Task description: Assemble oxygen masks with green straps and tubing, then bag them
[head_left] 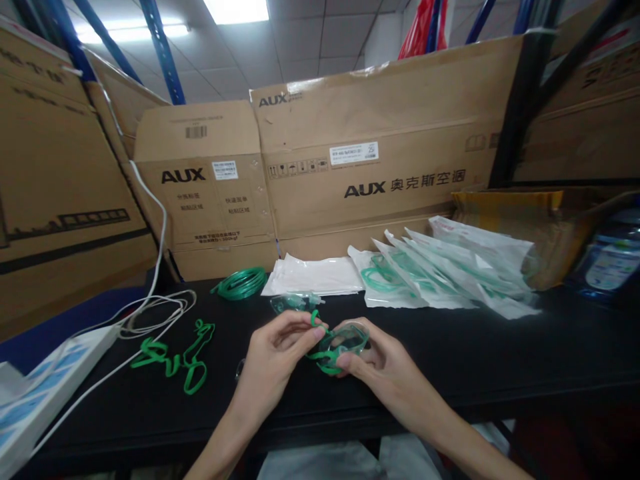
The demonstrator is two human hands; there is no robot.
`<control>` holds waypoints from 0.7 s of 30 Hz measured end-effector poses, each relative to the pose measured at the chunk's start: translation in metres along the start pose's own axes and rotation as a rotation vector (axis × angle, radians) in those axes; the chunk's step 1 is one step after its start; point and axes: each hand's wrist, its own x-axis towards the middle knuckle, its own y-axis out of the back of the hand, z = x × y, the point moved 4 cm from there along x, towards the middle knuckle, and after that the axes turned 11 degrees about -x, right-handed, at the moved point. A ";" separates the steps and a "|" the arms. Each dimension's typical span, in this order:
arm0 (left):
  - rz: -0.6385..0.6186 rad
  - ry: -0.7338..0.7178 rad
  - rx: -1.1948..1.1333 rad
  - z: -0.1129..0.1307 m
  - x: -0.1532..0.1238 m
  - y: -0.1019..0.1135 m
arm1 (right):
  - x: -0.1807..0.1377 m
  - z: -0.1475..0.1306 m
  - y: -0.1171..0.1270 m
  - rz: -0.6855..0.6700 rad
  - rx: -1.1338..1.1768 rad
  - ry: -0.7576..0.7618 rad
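Over the black table (500, 353) my right hand (373, 363) grips a clear plastic mask (350, 338) with a green elastic strap (325, 363). My left hand (277, 353) pinches the green strap beside the mask, fingers closed on it. Another clear mask part (293, 303) lies just behind my hands.
Loose green straps (175, 357) lie to the left, a coil of green tubing (241, 283) farther back. Flat empty bags (315, 275) and a fanned row of packed bags (440, 273) sit behind. White cables (155, 313) and a power strip (45, 383) are at left. Cardboard boxes (375, 153) wall the back.
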 end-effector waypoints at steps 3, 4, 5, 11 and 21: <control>0.026 -0.013 0.008 0.001 0.000 0.000 | 0.000 -0.001 -0.001 -0.008 0.003 -0.006; 0.032 -0.014 0.011 0.001 -0.001 0.001 | -0.001 -0.001 -0.001 -0.007 0.005 -0.011; 0.035 -0.012 0.014 0.001 -0.001 0.001 | -0.001 -0.001 -0.001 -0.007 0.007 -0.016; 0.005 -0.045 0.038 -0.002 -0.002 0.000 | -0.001 0.002 -0.001 -0.010 0.037 -0.017; -0.048 -0.088 0.138 -0.004 -0.004 -0.001 | -0.006 -0.007 0.001 -0.011 -0.008 0.051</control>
